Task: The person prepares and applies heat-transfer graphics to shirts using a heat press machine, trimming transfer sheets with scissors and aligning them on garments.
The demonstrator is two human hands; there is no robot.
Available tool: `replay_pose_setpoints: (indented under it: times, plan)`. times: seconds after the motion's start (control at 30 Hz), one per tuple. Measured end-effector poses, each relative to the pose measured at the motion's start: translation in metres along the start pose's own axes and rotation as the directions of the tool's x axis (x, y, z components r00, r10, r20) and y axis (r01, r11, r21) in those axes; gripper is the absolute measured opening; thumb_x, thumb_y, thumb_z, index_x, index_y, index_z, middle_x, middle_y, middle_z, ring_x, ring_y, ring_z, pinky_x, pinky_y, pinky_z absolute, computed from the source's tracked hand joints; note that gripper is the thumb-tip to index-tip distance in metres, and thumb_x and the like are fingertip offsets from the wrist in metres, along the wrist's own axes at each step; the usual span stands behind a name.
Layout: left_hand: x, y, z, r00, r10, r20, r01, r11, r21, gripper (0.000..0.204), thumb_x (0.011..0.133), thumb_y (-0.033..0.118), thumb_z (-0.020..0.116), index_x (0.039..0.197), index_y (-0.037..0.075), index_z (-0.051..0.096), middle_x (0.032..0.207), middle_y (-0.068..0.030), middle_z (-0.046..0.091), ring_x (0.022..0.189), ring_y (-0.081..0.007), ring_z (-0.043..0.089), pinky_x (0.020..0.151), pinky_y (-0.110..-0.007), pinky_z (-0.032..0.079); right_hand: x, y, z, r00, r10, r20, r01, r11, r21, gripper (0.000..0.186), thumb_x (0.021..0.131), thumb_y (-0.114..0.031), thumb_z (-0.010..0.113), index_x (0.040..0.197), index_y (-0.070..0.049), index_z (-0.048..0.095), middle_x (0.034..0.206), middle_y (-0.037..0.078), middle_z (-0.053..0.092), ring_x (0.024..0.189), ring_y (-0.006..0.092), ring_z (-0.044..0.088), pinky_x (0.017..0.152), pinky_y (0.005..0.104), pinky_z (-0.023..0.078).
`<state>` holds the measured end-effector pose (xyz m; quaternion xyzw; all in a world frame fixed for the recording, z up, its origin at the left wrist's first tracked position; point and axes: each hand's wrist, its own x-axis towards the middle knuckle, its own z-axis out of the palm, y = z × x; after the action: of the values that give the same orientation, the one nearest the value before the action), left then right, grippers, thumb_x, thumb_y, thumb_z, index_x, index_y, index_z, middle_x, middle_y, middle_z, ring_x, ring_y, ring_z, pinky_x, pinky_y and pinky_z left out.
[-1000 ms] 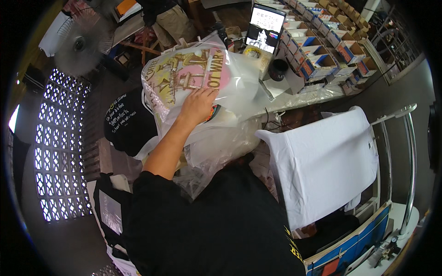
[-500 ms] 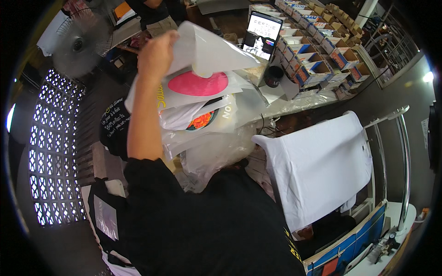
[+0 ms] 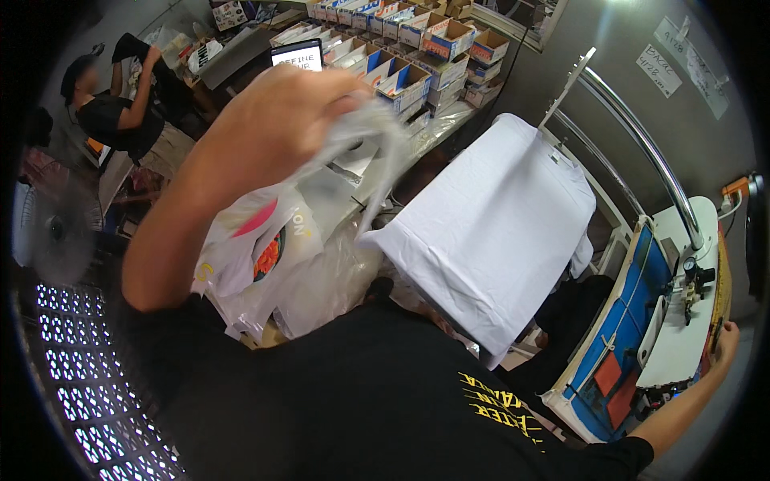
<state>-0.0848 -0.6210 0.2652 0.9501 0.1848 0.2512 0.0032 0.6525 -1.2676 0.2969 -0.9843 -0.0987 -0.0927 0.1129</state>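
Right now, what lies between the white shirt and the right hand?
In the head view, a blue panel, then a white tabletop, lie between the white shirt and right hand.

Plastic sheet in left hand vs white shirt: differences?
Look: the plastic sheet is see-through; the white shirt is opaque.
Pose: the plastic sheet hangs curled from the left hand; the white shirt is spread mostly flat.
Sharpness: the plastic sheet is blurred; the white shirt is clearer.
Shared: both look pale.

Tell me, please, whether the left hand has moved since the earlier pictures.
Yes, rightward against the screen: the left hand was left of it and now covers its lower part.
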Motion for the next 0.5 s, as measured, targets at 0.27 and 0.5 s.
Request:
replay_pose_setpoints:
  times: [0.27, 0.5]
  plan:
    - [0.148, -0.035, 0.108, 0.877, -0.423, 0.230, 0.403, 0.385, -0.830, 0.027, 0.100, 0.019, 0.055, 0.116, -0.001, 0.064, 0.099, -0.0105, 0.070, 0.077, -0.0225, 0.069, 0.070, -0.038, 0.060, 0.013, 0.028, -0.005, 0.987, -0.149, 0.058, 0.121, 0.934, 0.337, 0.020, 0.083, 0.000, 0.058, 0.103, 0.001, 0.062, 0.089, 0.008, 0.062, 0.079, 0.0179, 0.058, 0.071, 0.0341, 0.049]
    - [0.104, -0.030, 0.317, 0.642, -0.627, 0.441, 0.331, -0.292, -0.897, 0.031, 0.099, 0.013, 0.058, 0.121, -0.009, 0.057, 0.111, -0.0176, 0.065, 0.096, -0.0294, 0.068, 0.078, -0.045, 0.060, -0.065, -0.026, -0.033, 0.979, 0.019, -0.204, -0.046, 0.991, -0.129, 0.028, 0.077, -0.006, 0.060, 0.104, -0.001, 0.058, 0.086, 0.014, 0.065, 0.075, 0.0239, 0.061, 0.068, 0.0381, 0.049]
